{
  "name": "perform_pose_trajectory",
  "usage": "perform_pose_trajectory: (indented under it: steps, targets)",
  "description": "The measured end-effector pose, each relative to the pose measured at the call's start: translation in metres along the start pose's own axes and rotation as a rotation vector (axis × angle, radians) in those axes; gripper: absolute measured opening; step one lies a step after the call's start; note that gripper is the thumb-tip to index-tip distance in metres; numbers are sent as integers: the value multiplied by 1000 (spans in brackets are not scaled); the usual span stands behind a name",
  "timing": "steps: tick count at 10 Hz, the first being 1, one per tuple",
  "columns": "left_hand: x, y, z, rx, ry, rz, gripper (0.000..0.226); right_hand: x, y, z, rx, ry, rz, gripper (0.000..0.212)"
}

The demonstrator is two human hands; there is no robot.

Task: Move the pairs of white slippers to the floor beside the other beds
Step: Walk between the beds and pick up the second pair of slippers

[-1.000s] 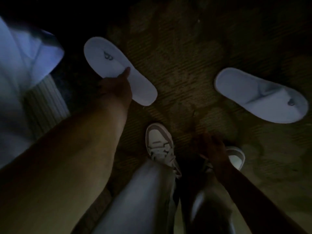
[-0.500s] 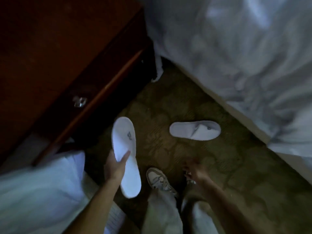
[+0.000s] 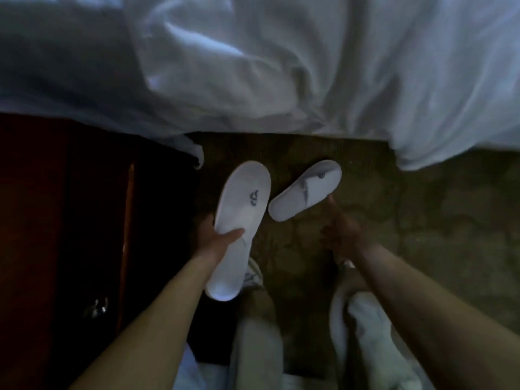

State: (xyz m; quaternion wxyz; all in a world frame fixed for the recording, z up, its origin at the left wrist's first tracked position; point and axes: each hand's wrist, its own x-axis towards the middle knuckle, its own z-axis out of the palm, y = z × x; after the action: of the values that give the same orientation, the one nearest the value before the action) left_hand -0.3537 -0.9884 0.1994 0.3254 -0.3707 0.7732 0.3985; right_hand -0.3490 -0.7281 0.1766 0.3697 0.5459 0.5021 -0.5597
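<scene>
My left hand (image 3: 215, 240) grips a white slipper (image 3: 242, 218) around its middle, sole side up with a dark logo showing, held above the carpet. A second white slipper (image 3: 305, 190) lies on the carpet just to its right, toe end pointing up and right toward the bed. My right hand (image 3: 342, 229) reaches out with fingers apart, its fingertips close to that slipper's near edge; whether they touch is unclear. It holds nothing.
A bed with rumpled white bedding (image 3: 281, 66) fills the top of the view. A dark wooden nightstand (image 3: 64, 220) with a metal drawer pull (image 3: 97, 306) stands at the left. Patterned carpet (image 3: 436, 235) extends to the right. My legs and shoes are below.
The view has swung toward the bed. My left hand has carried its slipper forward beside the one on the floor. My right hand has reached out toward the lying slipper.
</scene>
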Motion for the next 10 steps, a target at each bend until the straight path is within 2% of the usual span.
perform_pose_trajectory:
  steps: [1,2,3,4,5,6,7,8,9,10]
  targets:
    - [17,4,0,26,-102,30,55,26,9,6,161,80,-44,86]
    - [40,7,3,-43,-125,76,52,81,30,22,220,214,-54,112]
    - [73,-1,16,-92,-149,86,56,123,38,32,315,377,-18,115]
    - [112,-11,33,-91,-132,82,62,168,31,56,268,587,-34,110]
    - [138,-20,49,-107,-112,110,65,212,22,79,267,719,-66,118]
    - [158,-29,58,-85,-124,136,65,245,15,97,77,836,-93,112]
    - [172,-30,64,-113,-117,154,61,257,8,107,58,946,-99,101]
    - [175,-24,66,-97,-131,155,57,251,6,102,187,967,-110,83]
    - [167,-17,60,-99,-131,161,57,233,13,84,427,755,-310,70]
    - [140,-5,57,-122,-182,151,56,194,32,62,491,565,-376,73]
